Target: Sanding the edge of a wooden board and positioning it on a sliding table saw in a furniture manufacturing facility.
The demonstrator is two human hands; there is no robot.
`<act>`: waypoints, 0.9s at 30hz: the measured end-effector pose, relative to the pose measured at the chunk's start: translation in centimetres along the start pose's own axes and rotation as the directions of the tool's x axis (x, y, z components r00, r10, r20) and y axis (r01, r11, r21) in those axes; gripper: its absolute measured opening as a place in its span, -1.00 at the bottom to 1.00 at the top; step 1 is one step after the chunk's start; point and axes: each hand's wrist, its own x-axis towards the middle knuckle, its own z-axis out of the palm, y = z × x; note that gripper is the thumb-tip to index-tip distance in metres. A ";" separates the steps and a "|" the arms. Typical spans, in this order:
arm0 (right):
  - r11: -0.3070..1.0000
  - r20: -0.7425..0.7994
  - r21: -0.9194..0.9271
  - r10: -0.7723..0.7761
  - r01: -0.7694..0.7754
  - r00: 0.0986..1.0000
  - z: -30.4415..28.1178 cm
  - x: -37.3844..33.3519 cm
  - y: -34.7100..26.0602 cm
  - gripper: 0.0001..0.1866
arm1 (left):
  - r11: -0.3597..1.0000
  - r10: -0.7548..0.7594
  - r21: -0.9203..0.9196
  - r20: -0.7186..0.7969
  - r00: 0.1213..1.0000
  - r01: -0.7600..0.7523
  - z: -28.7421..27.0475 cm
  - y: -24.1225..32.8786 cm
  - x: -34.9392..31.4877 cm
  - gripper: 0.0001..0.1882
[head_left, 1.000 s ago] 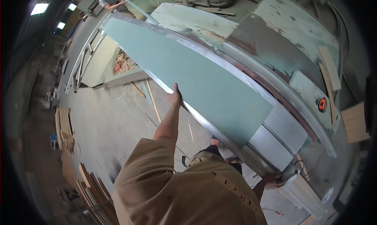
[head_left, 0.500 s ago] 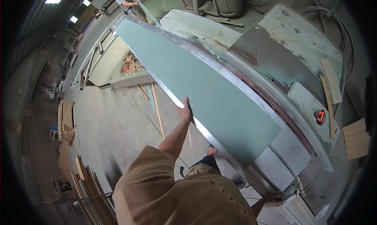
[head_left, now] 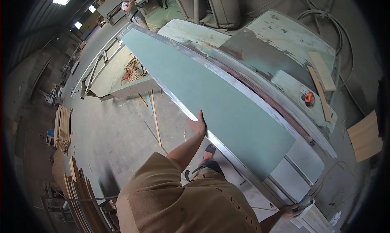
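A long pale-green panel (head_left: 219,99) lies flat on a metal sliding table (head_left: 221,145), stretching from the far left toward the near right. My left hand (head_left: 198,123) grips the panel's near long edge about midway, thumb on top; its other fingers are mostly hidden beneath the edge. Beyond the panel's near end, my right hand (head_left: 289,212) is closed around a part at the table's end. I cannot make out that part clearly. A grey-white plate (head_left: 290,178) shows past the panel's near end.
On the worn bench to the right are an orange-and-black tape measure (head_left: 309,99) and wooden strips (head_left: 321,72). A wooden sheet (head_left: 365,137) stands farther right. Stacked boards (head_left: 81,196) are at lower left, offcuts (head_left: 134,68) at far left. A co-worker (head_left: 133,11) stands beyond the panel.
Relative to the tape measure and bench, the panel and both my hands have shifted toward the near right. My left hand keeps its edge hold. The co-worker's green strip no longer shows.
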 end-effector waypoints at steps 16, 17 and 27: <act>0.998 -0.046 -0.037 -0.051 0.049 0.998 1.2 25.1 26.0 -0.36 | 1.000 -0.014 -0.022 0.116 0.993 0.016 -0.7 -2.0 -33.4 -0.13; 0.999 -0.052 -0.040 -0.034 0.032 0.998 1.2 26.6 28.1 -0.35 | 0.999 -0.008 -0.039 0.175 0.985 0.015 -1.0 -2.3 -35.6 -0.15; 0.999 -0.008 -0.037 -0.025 0.025 1.000 2.5 43.8 45.5 -0.26 | 0.981 -0.193 0.120 0.487 0.852 0.153 -5.0 -3.3 -55.4 -0.14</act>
